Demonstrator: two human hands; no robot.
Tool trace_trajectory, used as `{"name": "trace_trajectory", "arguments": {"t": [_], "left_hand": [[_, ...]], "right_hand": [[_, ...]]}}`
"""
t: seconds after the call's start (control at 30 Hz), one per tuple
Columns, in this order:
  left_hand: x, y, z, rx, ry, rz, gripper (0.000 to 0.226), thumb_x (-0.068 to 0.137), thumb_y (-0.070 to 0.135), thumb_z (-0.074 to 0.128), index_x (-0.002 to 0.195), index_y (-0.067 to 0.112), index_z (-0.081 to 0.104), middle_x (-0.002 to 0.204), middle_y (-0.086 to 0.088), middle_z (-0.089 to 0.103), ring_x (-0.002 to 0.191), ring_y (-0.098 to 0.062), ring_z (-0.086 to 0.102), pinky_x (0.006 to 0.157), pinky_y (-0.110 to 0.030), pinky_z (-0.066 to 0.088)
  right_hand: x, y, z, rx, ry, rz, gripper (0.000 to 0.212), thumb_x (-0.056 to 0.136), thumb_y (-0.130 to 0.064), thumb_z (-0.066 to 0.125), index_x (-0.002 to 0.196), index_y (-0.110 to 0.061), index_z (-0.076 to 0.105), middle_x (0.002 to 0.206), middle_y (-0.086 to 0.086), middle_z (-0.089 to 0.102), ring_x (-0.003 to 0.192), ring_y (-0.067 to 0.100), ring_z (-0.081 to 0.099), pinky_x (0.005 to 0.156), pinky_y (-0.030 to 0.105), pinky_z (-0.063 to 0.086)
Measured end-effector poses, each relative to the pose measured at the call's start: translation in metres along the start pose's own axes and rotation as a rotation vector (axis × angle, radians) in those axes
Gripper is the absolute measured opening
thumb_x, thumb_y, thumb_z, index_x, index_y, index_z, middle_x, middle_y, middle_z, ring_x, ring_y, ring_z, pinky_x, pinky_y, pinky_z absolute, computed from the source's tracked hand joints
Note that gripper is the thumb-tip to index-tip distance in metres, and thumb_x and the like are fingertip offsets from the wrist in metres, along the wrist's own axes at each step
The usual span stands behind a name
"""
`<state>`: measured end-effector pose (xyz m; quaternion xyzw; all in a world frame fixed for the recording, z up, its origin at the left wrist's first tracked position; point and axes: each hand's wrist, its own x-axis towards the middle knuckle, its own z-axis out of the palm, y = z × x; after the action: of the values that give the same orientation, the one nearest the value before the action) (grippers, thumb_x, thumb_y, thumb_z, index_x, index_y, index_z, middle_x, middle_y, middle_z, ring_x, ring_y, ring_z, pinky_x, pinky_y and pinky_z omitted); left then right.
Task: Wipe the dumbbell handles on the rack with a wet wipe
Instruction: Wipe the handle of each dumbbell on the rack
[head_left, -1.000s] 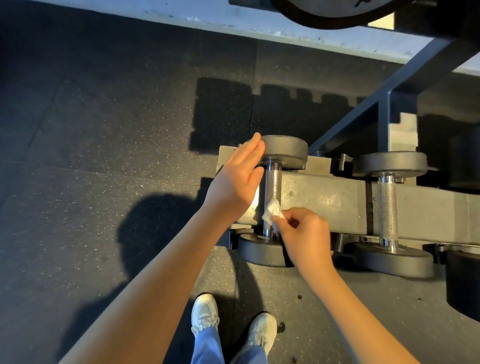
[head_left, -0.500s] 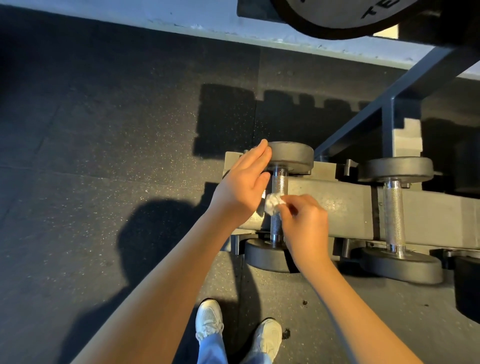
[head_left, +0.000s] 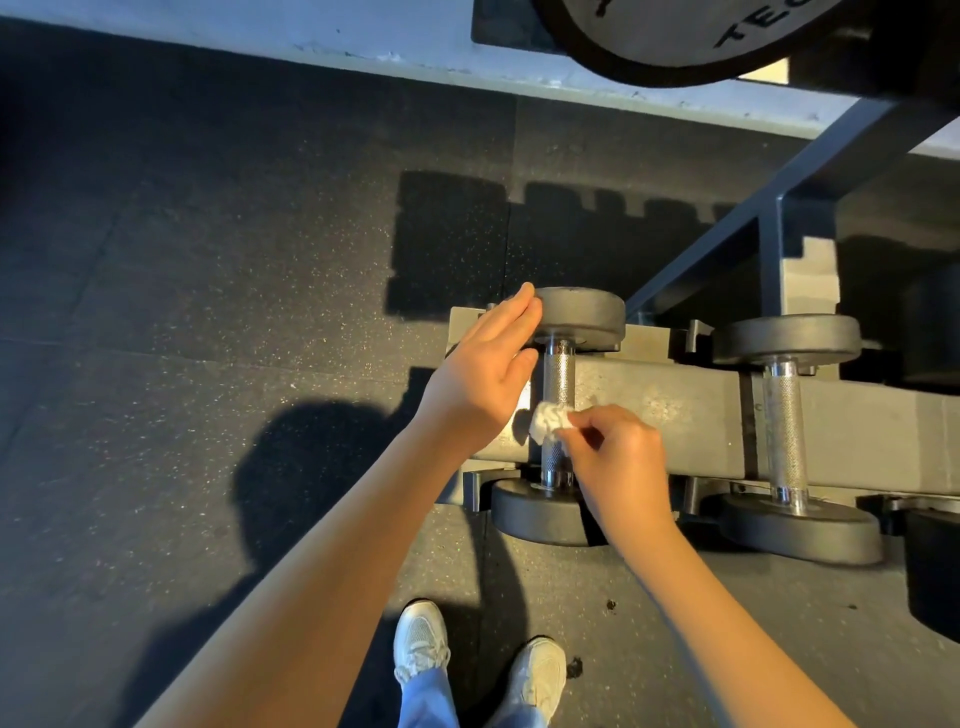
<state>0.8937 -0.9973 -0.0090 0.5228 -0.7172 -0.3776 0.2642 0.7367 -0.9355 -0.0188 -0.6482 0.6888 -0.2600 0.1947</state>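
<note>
A small dumbbell with a knurled chrome handle (head_left: 558, 374) lies across the low grey rack (head_left: 675, 415). My right hand (head_left: 621, 457) pinches a crumpled white wet wipe (head_left: 548, 422) against the lower half of that handle. My left hand (head_left: 491, 369) has straight fingers resting on the edge of the dumbbell's far black weight head (head_left: 587, 312). The near weight head (head_left: 540, 512) hangs off the rack's front. A second dumbbell's chrome handle (head_left: 787, 431) lies on the rack to the right, untouched.
Dark speckled rubber floor spreads to the left and front. A dark steel frame (head_left: 769, 208) rises diagonally behind the rack, with a large weight plate (head_left: 675, 36) at the top. My white shoes (head_left: 421, 644) stand just in front of the rack. A dark object (head_left: 935, 571) sits at the right edge.
The wipe moved up the handle from near its lower end and sits around its lower middle. My left hand stayed on the far weight head.
</note>
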Motion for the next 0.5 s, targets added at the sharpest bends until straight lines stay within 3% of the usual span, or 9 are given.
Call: {"name": "trace_trajectory", "arguments": {"t": [0.1,0.23,0.33,0.43,0.5], "left_hand": [[0.001,0.0,0.0,0.001,0.008,0.004,0.051,0.102,0.017,0.04,0.15,0.016,0.021,0.151,0.017,0.012,0.137,0.007,0.007,0.104,0.002,0.004],[0.001,-0.001,0.003,0.023,0.021,0.0,0.052,0.101,0.017,0.04,0.15,0.017,0.02,0.157,0.01,0.013,0.137,0.006,0.006,0.103,0.002,0.004],[0.0,0.0,0.003,0.03,0.013,0.004,0.053,0.101,0.017,0.04,0.15,0.016,0.019,0.157,0.009,0.013,0.136,0.006,0.005,0.104,0.001,0.005],[-0.001,0.005,-0.003,0.06,-0.008,-0.004,0.053,0.101,0.017,0.041,0.15,0.014,0.02,0.158,0.004,0.014,0.139,0.001,0.009,0.115,-0.019,0.014],[-0.003,0.007,-0.005,0.156,0.034,0.008,0.05,0.1,0.019,0.044,0.147,0.012,0.03,0.156,0.0,0.025,0.141,-0.01,0.022,0.117,-0.033,0.022]], "right_hand": [[0.017,-0.001,-0.002,-0.009,-0.033,0.033,0.005,0.081,-0.008,0.072,0.08,-0.003,0.07,0.074,0.006,0.065,0.068,0.018,0.059,0.065,0.032,0.052],[0.037,-0.008,0.006,0.019,0.09,0.072,0.009,0.083,-0.012,0.07,0.079,-0.006,0.067,0.075,0.005,0.062,0.069,0.017,0.056,0.065,0.033,0.048],[0.015,-0.005,0.002,0.023,0.017,0.068,0.009,0.083,-0.012,0.071,0.081,-0.003,0.07,0.076,0.006,0.064,0.07,0.019,0.059,0.066,0.036,0.051],[-0.006,0.0,-0.013,0.028,-0.202,0.144,0.006,0.082,-0.01,0.072,0.079,-0.004,0.071,0.081,0.007,0.067,0.075,0.022,0.061,0.072,0.039,0.052],[-0.009,0.0,-0.023,-0.007,-0.335,0.183,0.005,0.083,-0.01,0.07,0.079,-0.009,0.073,0.088,0.004,0.068,0.081,0.02,0.062,0.076,0.031,0.05]]}}
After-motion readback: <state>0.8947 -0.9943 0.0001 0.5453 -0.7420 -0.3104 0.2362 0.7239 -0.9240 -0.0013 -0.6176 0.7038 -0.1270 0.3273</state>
